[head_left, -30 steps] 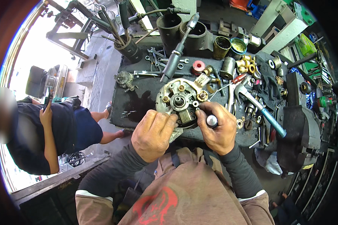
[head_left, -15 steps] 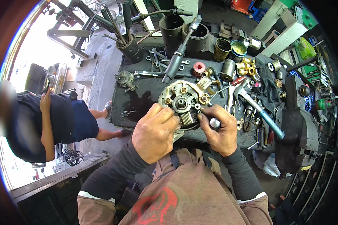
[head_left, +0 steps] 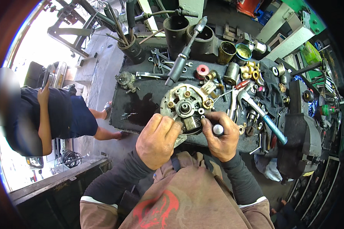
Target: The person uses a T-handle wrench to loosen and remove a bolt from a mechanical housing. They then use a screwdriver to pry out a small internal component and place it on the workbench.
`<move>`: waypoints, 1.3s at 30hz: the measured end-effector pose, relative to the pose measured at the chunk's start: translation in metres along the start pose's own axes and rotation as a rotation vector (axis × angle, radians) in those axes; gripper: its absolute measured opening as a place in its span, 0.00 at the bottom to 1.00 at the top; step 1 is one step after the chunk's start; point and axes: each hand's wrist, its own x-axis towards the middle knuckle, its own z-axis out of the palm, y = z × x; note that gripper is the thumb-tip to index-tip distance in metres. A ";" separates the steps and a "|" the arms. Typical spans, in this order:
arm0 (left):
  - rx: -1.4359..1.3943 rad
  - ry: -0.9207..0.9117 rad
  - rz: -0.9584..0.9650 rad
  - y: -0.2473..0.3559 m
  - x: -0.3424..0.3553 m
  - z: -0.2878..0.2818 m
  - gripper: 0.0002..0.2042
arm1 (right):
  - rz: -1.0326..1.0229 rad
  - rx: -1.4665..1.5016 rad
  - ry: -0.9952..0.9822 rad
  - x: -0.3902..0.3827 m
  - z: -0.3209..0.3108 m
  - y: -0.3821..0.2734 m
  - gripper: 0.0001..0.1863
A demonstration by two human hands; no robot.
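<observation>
An alternator (head_left: 176,94), opened up with its round bearing hub and finned rectifier showing, lies at the near edge of the bench. My left hand (head_left: 156,139) is closed in a pinch at its lower left rim; what the fingertips hold there is hidden. At the lower right rim my right hand (head_left: 223,137) is wrapped round a dark-handled tool (head_left: 218,130) with a rounded silver end, its thumb near the housing. The rest of that tool is covered by my fingers. A red-handled screwdriver (head_left: 241,84) points toward the alternator's right side.
On the dark bench (head_left: 149,89) lie several wrenches (head_left: 166,63), a small carburetor-like part (head_left: 127,81) and loose screws (head_left: 128,115). A blue-handled hammer (head_left: 269,122) rests among metal parts at right. Cans (head_left: 226,51) stand behind. Another person (head_left: 61,114) is at left.
My left hand has shifted slightly downward at the alternator's rim. My right hand keeps its grip in nearly the same place. The other person's arm and phone have moved slightly left.
</observation>
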 end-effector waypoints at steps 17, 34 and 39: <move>-0.183 0.093 0.063 -0.005 0.014 -0.021 0.17 | 0.168 0.273 0.044 0.012 -0.018 -0.026 0.06; -0.353 0.037 0.071 0.038 -0.020 0.009 0.18 | 0.635 0.755 -0.186 -0.044 -0.072 -0.001 0.19; -0.457 0.066 0.001 0.062 -0.017 0.036 0.16 | 0.694 0.803 -0.134 -0.061 -0.086 0.016 0.22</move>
